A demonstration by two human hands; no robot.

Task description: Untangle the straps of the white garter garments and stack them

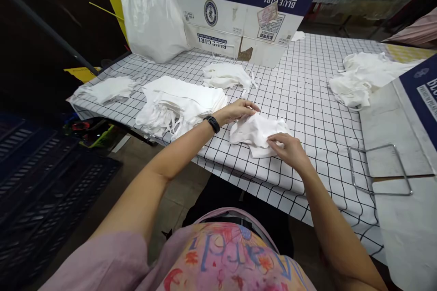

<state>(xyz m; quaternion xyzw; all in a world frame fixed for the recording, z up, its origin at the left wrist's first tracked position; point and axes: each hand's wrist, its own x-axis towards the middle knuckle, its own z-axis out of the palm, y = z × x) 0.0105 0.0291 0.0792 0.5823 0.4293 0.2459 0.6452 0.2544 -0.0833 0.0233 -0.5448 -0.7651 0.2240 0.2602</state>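
Observation:
A small white cloth piece [256, 131] lies on the black-gridded white table [307, 100] in front of me. My left hand [239, 110], with a black band on its wrist, pinches the cloth's upper left edge, fingers bent. My right hand [288, 148] presses its lower right edge with curled fingers. A tall stack of like white pieces [177, 102] lies just left of my left forearm.
Smaller white piles lie at the far left [109, 88], behind the stack [227, 76] and at the right [362, 77]. A Blue Girl cardboard box [246, 9] and a white plastic bag [152, 13] stand at the back. A wire frame [378, 170] rests on cardboard at the right.

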